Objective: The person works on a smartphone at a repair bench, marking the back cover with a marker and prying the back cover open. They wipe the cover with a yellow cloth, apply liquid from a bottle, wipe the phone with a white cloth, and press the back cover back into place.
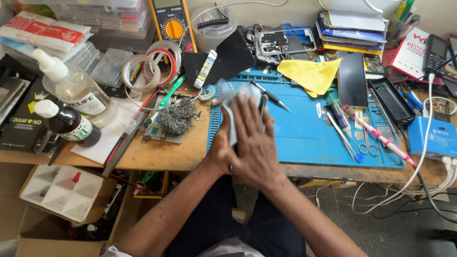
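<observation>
Right hand [257, 141] laid flat, fingers spread, over a pale blue cloth [231, 99], left hand [220, 152] mostly hidden beneath, grip impossible to tell. Cloth bunched above the near-left corner of a blue work mat [302, 133], tweezers [270, 95] just beyond. Farther back, yellow cloth [308, 74], yellow multimeter [171, 15] against the wall.

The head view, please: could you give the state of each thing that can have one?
Right hand: flat over the pale cloth, pressing it.
Left hand: beneath, mostly hidden.
Clear bottle: capped, lying tilted.
Dark bottle: capped, lying.
Multimeter: screen blank.
Black phone: screen dark.
Scissors: closed.
</observation>
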A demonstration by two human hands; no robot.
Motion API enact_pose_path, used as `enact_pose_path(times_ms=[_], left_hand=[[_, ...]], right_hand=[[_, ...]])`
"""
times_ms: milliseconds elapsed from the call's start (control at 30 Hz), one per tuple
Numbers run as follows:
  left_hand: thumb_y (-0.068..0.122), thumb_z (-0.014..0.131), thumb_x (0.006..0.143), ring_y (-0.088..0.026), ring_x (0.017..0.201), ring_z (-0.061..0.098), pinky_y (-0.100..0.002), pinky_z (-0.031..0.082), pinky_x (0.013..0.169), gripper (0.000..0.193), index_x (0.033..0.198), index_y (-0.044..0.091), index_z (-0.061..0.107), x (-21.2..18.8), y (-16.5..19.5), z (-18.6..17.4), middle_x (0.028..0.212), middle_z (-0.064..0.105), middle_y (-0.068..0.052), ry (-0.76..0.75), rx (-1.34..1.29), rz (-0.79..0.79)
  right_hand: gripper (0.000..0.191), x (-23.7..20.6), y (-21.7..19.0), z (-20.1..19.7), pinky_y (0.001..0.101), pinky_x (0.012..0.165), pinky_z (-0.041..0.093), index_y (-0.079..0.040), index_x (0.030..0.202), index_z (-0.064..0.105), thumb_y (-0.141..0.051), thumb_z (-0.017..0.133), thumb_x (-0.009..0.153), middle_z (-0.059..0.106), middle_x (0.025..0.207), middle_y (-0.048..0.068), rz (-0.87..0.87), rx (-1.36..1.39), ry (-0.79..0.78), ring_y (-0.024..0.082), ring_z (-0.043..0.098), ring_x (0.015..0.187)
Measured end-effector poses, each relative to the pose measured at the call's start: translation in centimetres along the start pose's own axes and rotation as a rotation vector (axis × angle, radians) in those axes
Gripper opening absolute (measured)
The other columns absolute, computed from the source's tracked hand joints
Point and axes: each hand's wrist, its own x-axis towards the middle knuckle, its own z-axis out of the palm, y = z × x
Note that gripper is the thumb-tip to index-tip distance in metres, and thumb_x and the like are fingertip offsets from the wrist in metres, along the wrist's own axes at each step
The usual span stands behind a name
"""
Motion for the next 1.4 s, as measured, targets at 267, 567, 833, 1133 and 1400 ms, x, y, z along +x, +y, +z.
enact_pose_path(times_ms=[267, 567, 833, 1133, 1400], left_hand=[[0.044, 0.046, 0.114, -0.023, 0.144, 0.045, -0.041, 0.045, 0.116, 0.066, 0.170, 0.018, 0.023, 0.8, -0.1, -0.2, 0.161, 0.041, -0.007, 0.058, 0.079, -0.021], [0.039, 0.052, 0.108, -0.037, 0.150, 0.038, -0.054, 0.044, 0.116, 0.066, 0.166, 0.036, 0.020, 0.4, 1.1, 2.8, 0.163, 0.037, -0.009, -0.013, 0.021, 0.108], [0.055, 0.046, 0.107, -0.018, 0.149, 0.043, -0.034, 0.043, 0.121, 0.075, 0.166, 0.013, 0.029, 0.0, 0.2, 1.2, 0.162, 0.045, -0.005, 0.120, 0.019, -0.043], [0.010, 0.057, 0.103, -0.019, 0.114, 0.062, -0.038, 0.055, 0.097, 0.062, 0.160, 0.007, 0.031, 0.4, 0.3, 1.6, 0.132, 0.058, -0.009, 0.107, 0.252, -0.069], [0.020, 0.059, 0.109, -0.014, 0.121, 0.058, -0.031, 0.050, 0.104, 0.053, 0.153, -0.001, 0.039, 0.1, -0.7, 0.9, 0.132, 0.059, -0.008, -0.018, 0.492, -0.130]], right_hand=[[0.099, 0.0, 3.1, -1.1, 0.0524, 0.128, 0.001, 0.004, 0.163, 0.022, -0.069, 0.040, 0.098, 0.022, 0.172, 0.019, 0.139, -0.044, 0.015, 0.033, 0.016, 0.161], [0.101, -7.6, -1.5, -1.0, 0.0543, 0.128, 0.001, 0.005, 0.157, 0.024, -0.075, 0.034, 0.096, 0.020, 0.169, 0.028, 0.102, -0.006, -0.030, 0.043, 0.012, 0.160], [0.100, -0.2, 0.5, 0.1, 0.0536, 0.129, 0.001, 0.005, 0.163, 0.018, -0.067, 0.041, 0.099, 0.015, 0.172, 0.026, 0.075, -0.022, 0.076, 0.041, 0.009, 0.161], [0.025, 2.0, 8.0, -4.0, 0.0350, 0.102, 0.057, -0.008, 0.117, 0.078, -0.022, 0.074, 0.097, 0.078, 0.126, 0.009, 0.230, 0.532, 0.141, 0.022, 0.075, 0.119], [0.020, 4.7, 8.7, -4.8, 0.0260, 0.067, 0.054, -0.002, 0.096, 0.079, -0.021, 0.080, 0.090, 0.072, 0.083, 0.003, 0.332, 0.723, -0.218, 0.007, 0.065, 0.077]])
